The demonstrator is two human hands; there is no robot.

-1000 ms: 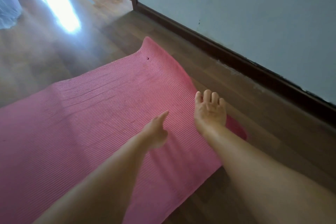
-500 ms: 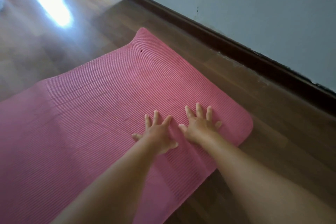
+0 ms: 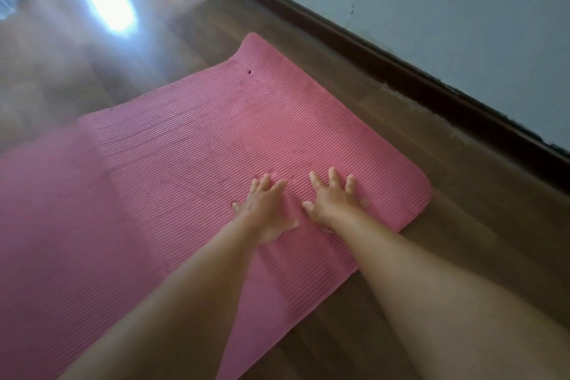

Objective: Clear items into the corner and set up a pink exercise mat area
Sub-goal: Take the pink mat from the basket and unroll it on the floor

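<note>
Pink ribbed foam exercise mat lies unrolled on the brown wooden floor, near the wall's dark skirting board. Both hands, left hand and right hand, press flat with fingers spread near its end. Better to smooth outward toward the corners, so no curl remains.

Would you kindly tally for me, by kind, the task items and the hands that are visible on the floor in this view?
Mats: 1, the pink mat, spread on the wooden floor.
Hands: 2, the left hand and the right hand, both flat on the mat with fingers spread.
Total: 3
</note>
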